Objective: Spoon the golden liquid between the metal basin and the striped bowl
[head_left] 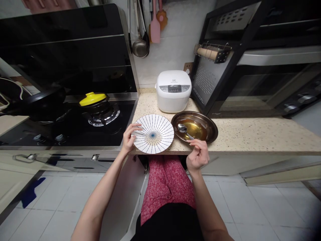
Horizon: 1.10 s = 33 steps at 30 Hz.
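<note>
- Two dishes sit side by side at the front edge of the speckled stone counter (250, 135): a round white plate with thin dark lines fanning from its centre (153, 133), and, touching it on the right, a shallow brown metal dish holding golden liquid (198, 130).
- Left hand (129, 137) grips the plate's left rim, thumb on top, fingers curled underneath.
- Right hand (198, 154) pinches the handle of a metal spoon (184, 130), its bowl resting in the dish.
- Behind the plate stands a white rice cooker (173, 90).
- Left of the plate, a black pot with a yellow lid (93, 99) sits on the black gas hob (75, 130).
</note>
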### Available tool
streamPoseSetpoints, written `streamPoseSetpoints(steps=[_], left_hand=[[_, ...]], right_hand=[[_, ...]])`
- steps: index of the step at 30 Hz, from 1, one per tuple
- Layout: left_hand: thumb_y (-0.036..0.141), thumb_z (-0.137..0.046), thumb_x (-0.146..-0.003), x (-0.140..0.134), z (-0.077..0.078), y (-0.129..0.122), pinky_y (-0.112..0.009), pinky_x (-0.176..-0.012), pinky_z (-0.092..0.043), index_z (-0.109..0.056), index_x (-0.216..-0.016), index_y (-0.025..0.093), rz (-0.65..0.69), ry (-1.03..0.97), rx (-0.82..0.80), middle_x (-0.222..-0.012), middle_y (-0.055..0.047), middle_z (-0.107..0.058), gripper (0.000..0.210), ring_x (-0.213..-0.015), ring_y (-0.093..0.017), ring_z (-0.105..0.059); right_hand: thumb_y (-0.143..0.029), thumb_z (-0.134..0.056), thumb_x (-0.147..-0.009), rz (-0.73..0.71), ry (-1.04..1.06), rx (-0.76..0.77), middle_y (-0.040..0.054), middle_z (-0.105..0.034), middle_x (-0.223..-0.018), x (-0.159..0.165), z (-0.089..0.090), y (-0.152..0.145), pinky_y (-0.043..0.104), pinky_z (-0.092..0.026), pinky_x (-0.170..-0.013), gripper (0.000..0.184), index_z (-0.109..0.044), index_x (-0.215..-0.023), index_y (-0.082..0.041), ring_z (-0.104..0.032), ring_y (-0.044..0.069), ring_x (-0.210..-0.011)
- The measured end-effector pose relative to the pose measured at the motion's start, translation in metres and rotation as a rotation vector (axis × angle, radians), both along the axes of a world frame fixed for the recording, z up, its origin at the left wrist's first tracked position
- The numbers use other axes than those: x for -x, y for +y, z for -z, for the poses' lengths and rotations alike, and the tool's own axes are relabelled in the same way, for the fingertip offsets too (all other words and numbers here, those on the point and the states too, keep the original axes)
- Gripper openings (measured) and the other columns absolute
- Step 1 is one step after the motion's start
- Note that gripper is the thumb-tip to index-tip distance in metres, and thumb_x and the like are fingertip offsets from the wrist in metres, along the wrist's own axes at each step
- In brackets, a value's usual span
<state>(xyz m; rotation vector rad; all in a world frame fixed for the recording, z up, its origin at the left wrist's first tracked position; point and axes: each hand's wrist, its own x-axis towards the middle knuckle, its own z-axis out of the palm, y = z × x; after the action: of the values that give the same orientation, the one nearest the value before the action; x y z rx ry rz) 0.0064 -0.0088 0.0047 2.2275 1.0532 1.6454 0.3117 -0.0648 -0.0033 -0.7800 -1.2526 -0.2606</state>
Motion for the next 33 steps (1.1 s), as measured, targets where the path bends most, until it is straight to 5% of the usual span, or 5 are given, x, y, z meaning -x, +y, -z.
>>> streamPoseSetpoints(steps=[6,16,33], left_hand=[[0.045,-0.049,-0.095,0.0,0.001,0.0,-0.054,-0.099,-0.054,-0.076,-0.101,0.018,0.026,-0.023,0.005,-0.121,-0.014,-0.073,0.039,-0.113,-0.034,-0.068],[0.051,-0.046,-0.097,0.0,-0.001,-0.001,-0.056,-0.099,-0.055,-0.076,-0.1,0.018,0.0,0.0,0.018,-0.12,-0.015,-0.073,0.045,-0.112,-0.034,-0.068],[0.052,-0.046,-0.096,0.0,-0.001,-0.001,-0.055,-0.1,-0.054,-0.076,-0.1,0.019,-0.003,0.0,0.016,-0.119,-0.015,-0.073,0.045,-0.113,-0.034,-0.068]], right_hand=[[-0.029,-0.048,-0.108,-0.092,0.22,-0.024,0.0016,-0.069,-0.079,0.017,-0.007,-0.013,0.039,-0.053,-0.069,0.023,-0.062,-0.09,-0.023,-0.071,0.02,-0.071],[-0.022,-0.044,-0.108,-0.33,0.048,0.099,0.0026,-0.072,-0.081,0.043,0.006,-0.021,0.037,-0.054,-0.07,0.025,-0.064,-0.093,-0.023,-0.07,0.019,-0.074],[-0.018,-0.044,-0.106,-0.327,0.014,0.125,0.0023,-0.07,-0.079,0.049,0.012,-0.015,0.037,-0.054,-0.072,0.025,-0.063,-0.092,-0.023,-0.069,0.018,-0.073]])
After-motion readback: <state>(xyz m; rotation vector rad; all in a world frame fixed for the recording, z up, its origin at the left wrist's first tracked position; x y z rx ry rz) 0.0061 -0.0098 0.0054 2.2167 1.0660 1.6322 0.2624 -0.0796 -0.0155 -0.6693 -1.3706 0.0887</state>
